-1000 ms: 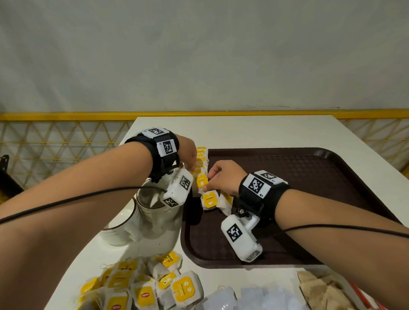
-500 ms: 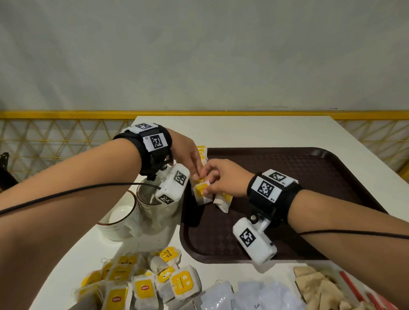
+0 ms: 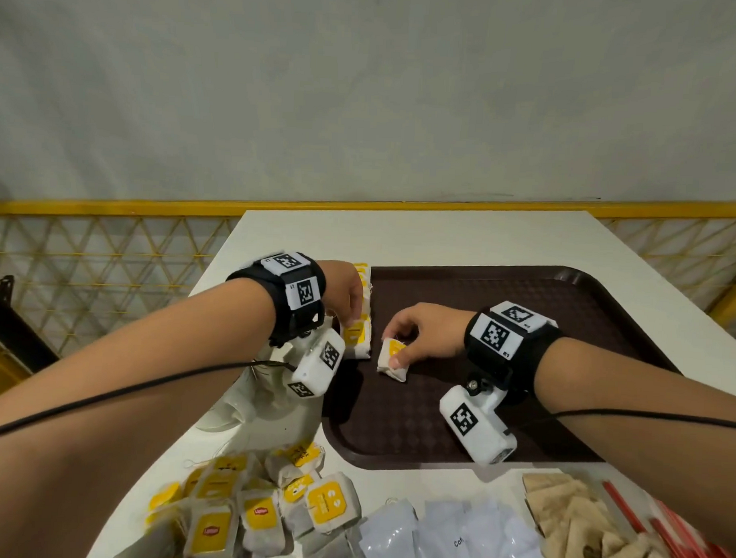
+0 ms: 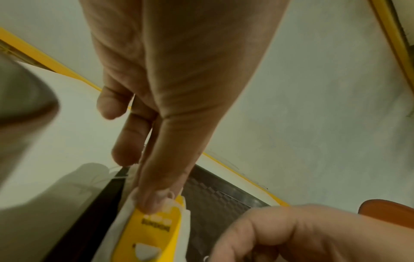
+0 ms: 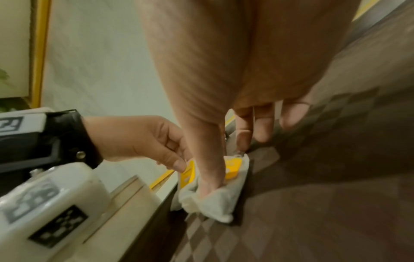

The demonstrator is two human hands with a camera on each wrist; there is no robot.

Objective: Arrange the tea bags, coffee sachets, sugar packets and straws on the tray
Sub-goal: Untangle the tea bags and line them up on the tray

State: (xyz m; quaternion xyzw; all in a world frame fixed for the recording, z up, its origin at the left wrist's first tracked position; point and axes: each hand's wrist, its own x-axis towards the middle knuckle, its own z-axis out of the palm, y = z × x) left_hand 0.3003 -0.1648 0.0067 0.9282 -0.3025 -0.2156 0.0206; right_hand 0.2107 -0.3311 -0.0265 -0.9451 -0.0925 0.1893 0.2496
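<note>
A dark brown tray [image 3: 544, 326] lies on the white table. A row of yellow-labelled tea bags [image 3: 363, 278] stands along its left edge. My left hand [image 3: 346, 309] reaches down on the nearest tea bag of that row [image 3: 356, 341], fingertip and thumb pinching its top [image 4: 152, 228]. My right hand [image 3: 422, 337] is just to the right, over the tray floor. It pinches a separate tea bag [image 3: 390, 361] between thumb and forefinger; that bag rests on the tray [image 5: 215, 203].
Near the table's front lie a loose heap of tea bags [image 3: 258, 513], white coffee sachets [image 3: 453, 536], brown sugar packets [image 3: 578, 528] and red straws [image 3: 666, 535]. White mugs [image 3: 266, 400] stand left of the tray under my left wrist. A yellow railing [image 3: 110, 207] borders the table.
My hands were together at the row of tea bags. The right hand has since drawn one tea bag to the right, away from the row, while the left hand stays on the row.
</note>
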